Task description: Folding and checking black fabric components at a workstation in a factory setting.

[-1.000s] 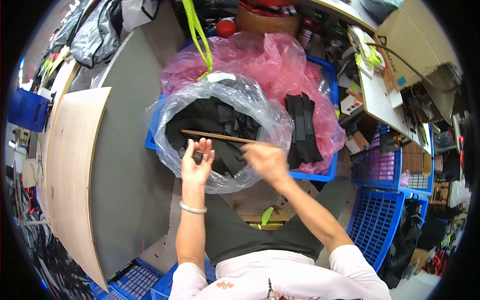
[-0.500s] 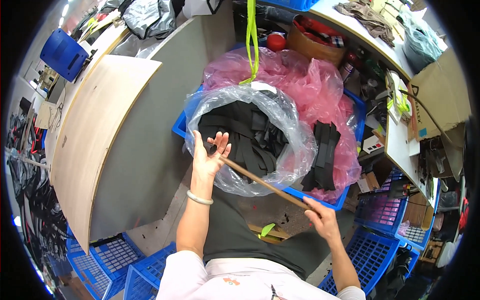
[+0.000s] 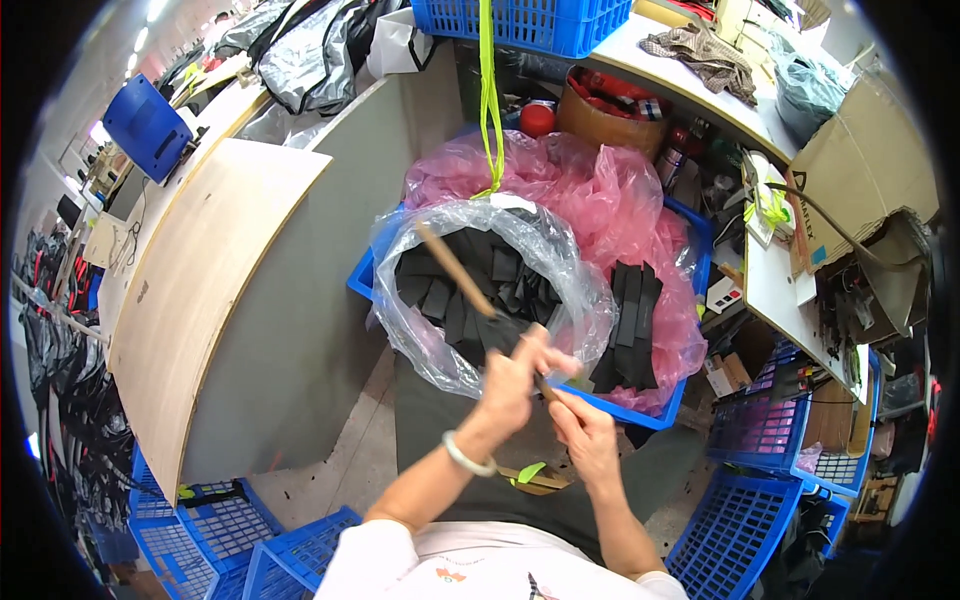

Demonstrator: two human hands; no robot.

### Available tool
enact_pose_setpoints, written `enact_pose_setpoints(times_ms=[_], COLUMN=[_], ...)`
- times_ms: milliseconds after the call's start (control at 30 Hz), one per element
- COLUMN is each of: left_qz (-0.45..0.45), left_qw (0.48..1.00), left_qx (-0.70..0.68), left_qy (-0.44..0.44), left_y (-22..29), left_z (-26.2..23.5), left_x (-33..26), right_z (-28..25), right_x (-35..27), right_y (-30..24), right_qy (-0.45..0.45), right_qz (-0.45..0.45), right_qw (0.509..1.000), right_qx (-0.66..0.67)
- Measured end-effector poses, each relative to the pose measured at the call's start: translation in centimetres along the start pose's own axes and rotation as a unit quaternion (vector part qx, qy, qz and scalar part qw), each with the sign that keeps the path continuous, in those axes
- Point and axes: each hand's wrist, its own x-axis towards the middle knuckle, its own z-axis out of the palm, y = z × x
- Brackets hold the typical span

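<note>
A thin brown stick [image 3: 455, 265] slants over the clear plastic bag [image 3: 590, 290], its far end above the bag's opening. My right hand [image 3: 588, 435] is closed round the stick's near end. On the stick's middle sits a black strip-like piece [image 3: 508, 328]; whether it is wrapped round or lies against it, I cannot tell. My left hand [image 3: 512, 385], with a pale bangle on the wrist, is at the stick just beyond my right hand, its fingers smeared by motion. Many black strips [image 3: 465, 325] fill the bag. More black strips [image 3: 632, 325] lie in a stack beside it.
Pink plastic sheeting [image 3: 640, 215] lines the blue crate [image 3: 655, 415] under the bag. A grey panel [image 3: 290, 330] stands at left. A yellow-green strap [image 3: 490, 110] hangs above the bag. Blue crates [image 3: 735, 520] stand at both sides, and a cluttered white shelf [image 3: 785, 290] stands at right.
My left hand has moved right and nearer, from the stick's far end toward my right hand. My right hand has shifted left. The stick's far end now points over the bag.
</note>
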Motion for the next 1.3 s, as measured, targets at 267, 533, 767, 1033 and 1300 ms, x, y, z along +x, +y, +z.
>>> enact_pose_setpoints(times_ms=[267, 533, 767, 1033, 1300], left_qz=[-0.01, 0.142, 0.185, 0.091, 0.065], left_qw=[0.992, 0.983, 0.981, 0.977, 0.957], left_qx=[-0.125, -0.119, -0.051, -0.195, -0.248], left_qy=[0.006, -0.006, -0.001, 0.007, 0.135], left_y=[1.9, 5.5, 3.4, 3.9, 2.4], left_z=[-1.5, -3.8, -3.2, -5.1, -8.2], left_x=[1.2, 2.5, 2.3, 4.5, 9.5], right_z=[0.1, -0.8, 2.1, 1.1, 0.9], right_x=[-0.9, -3.5, -1.7, 0.1, 2.0], right_y=[-0.7, 2.2, 1.1, 2.3, 3.3], right_qy=[0.002, -0.074, -0.143, -0.188, -0.128], right_qz=[-0.055, 0.126, 0.214, 0.275, 0.282], right_qw=[0.992, 0.971, 0.908, 0.844, 0.895], right_qx=[-0.116, 0.187, 0.332, 0.421, 0.321])
